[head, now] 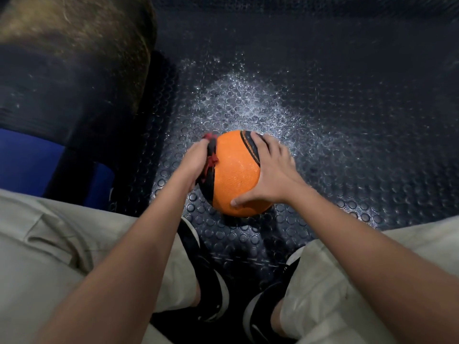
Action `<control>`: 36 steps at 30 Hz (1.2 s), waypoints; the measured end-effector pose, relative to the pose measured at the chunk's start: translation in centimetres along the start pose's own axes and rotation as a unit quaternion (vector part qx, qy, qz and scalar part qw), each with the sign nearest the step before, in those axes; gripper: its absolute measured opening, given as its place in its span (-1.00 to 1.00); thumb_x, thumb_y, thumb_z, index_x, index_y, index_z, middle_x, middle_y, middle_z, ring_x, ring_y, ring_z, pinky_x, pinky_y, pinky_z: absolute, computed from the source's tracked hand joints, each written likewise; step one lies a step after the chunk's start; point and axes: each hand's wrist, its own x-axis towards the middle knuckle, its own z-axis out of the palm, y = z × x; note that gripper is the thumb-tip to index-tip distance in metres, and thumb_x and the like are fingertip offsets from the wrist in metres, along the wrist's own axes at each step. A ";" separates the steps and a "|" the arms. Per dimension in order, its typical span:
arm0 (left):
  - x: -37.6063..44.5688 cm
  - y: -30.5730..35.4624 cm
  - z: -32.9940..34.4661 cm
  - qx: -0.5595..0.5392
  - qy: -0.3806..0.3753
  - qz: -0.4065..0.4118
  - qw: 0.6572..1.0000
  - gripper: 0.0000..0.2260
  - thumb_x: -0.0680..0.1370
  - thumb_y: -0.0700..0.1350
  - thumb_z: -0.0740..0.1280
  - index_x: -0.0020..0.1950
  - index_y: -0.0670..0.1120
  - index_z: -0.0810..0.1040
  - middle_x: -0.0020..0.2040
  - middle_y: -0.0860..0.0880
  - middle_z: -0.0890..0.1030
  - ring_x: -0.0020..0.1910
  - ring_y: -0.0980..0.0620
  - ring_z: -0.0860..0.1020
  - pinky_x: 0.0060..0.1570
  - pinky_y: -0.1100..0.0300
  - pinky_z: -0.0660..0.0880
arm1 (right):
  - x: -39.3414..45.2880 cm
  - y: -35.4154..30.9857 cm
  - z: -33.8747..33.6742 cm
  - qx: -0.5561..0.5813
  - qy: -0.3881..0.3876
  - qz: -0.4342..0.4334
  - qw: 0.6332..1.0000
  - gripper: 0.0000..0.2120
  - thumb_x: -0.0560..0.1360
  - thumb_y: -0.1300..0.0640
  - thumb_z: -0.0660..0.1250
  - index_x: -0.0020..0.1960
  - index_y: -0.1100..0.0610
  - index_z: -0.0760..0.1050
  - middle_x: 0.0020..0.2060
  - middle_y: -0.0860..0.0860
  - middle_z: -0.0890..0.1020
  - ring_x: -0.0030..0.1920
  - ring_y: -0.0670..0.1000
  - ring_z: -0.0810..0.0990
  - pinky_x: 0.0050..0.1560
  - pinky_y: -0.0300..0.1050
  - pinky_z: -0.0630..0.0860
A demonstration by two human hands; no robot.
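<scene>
Studded floor mat point(347, 120): dark, speckled wet from 12 to 2 o'clock.
Ball point(236, 175): orange with black bands, at centre ahead of the knees; I cannot tell whether it touches the mat. Round, so no long axis; the bands run 12 to 6 o'clock.
Right hand point(273, 175): spread wide, steadying the 3 o'clock flank.
Left hand point(196, 160): bunched around the red cloth point(212, 160) at 9 o'clock.
Wiping seems to be midway, with the right side probably still to do.

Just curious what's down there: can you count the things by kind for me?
Orange rubber ball with black stripes: 1
Red frayed cloth: 1
Black shoes with white soles: 2
Bare hands, left hand and right hand: 2
Total: 6
</scene>
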 end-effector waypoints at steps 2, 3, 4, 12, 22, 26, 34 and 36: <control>-0.6 1.5 0.7 0.060 0.022 0.049 0.997 -0.60 0.62 0.27 0.14 0.24 0.05 0.54 0.04 0.03 0.62 -0.02 0.02 0.58 -0.05 0.09 0.49 | 0.2 0.1 0.0 -0.007 0.005 0.007 1.000 0.54 -0.08 -0.60 0.47 0.62 -0.09 -0.27 0.60 0.01 -0.05 0.57 0.17 -0.01 0.53 0.35 0.08; -0.8 2.2 1.1 0.095 0.028 0.080 0.992 -0.60 0.59 0.30 0.18 0.28 0.11 0.53 0.08 0.07 0.60 0.02 0.04 0.56 0.00 0.09 0.48 | 0.2 0.1 0.0 -0.004 0.007 0.015 1.000 0.53 -0.07 -0.60 0.47 0.62 -0.08 -0.26 0.59 0.01 -0.04 0.56 0.17 -0.01 0.53 0.33 0.08; -1.0 2.9 1.4 0.125 0.031 0.113 0.985 -0.60 0.57 0.32 0.22 0.29 0.15 0.53 0.10 0.09 0.58 0.04 0.06 0.54 0.00 0.11 0.45 | 0.2 0.2 -0.1 0.002 0.011 0.023 1.000 0.53 -0.06 -0.60 0.47 0.63 -0.07 -0.25 0.59 0.01 -0.03 0.56 0.16 0.00 0.52 0.32 0.08; 0.3 -2.1 1.1 -0.090 0.024 0.000 0.996 -0.47 0.63 0.32 0.03 0.16 0.00 0.62 0.06 -0.09 0.70 0.13 -0.15 0.64 0.12 -0.01 0.52 | 0.3 1.3 0.2 0.046 0.045 0.063 0.996 0.49 -0.08 -0.68 0.37 0.62 -0.10 -0.18 0.58 0.00 0.04 0.56 0.17 0.06 0.49 0.39 0.14; 0.0 2.1 2.3 0.030 0.056 0.067 0.996 -0.50 0.46 0.41 0.26 0.23 0.13 0.52 0.11 0.06 0.59 0.08 0.00 0.55 0.12 0.04 0.49 | 1.8 2.5 0.1 0.053 0.106 0.085 0.989 -0.34 0.51 -0.52 -0.03 0.52 -0.24 0.12 0.25 0.05 0.30 0.27 0.14 0.29 0.36 0.29 0.29; 0.4 -0.6 1.9 -0.040 0.059 0.028 0.997 -0.47 0.53 0.39 0.10 0.17 0.02 0.58 0.05 -0.03 0.67 0.08 -0.11 0.61 0.20 -0.07 0.49 | 2.1 2.6 1.7 0.185 0.181 0.069 0.963 -0.46 0.57 -0.40 0.11 0.37 -0.07 0.33 0.20 -0.04 0.33 0.27 0.00 0.35 0.35 0.17 0.36; 0.8 2.6 2.1 0.037 0.039 0.088 0.995 -0.68 0.49 0.23 0.27 0.06 0.07 0.63 0.07 0.03 0.65 0.07 0.00 0.59 0.03 0.09 0.49 | 3.2 -0.3 2.3 0.179 0.279 0.058 0.942 -0.61 0.53 -0.20 0.29 0.10 0.10 0.35 0.00 -0.02 0.44 0.01 0.02 0.45 0.07 0.06 0.44; 1.5 3.3 2.7 0.115 0.061 0.143 0.981 -0.62 0.49 0.24 0.23 0.10 0.06 0.66 0.19 -0.01 0.61 0.16 -0.01 0.55 0.14 0.06 0.47 | 3.1 0.0 2.3 0.196 0.278 0.052 0.939 -0.61 0.54 -0.17 0.28 0.19 0.10 0.36 0.04 -0.05 0.49 0.04 -0.01 0.46 0.08 0.03 0.42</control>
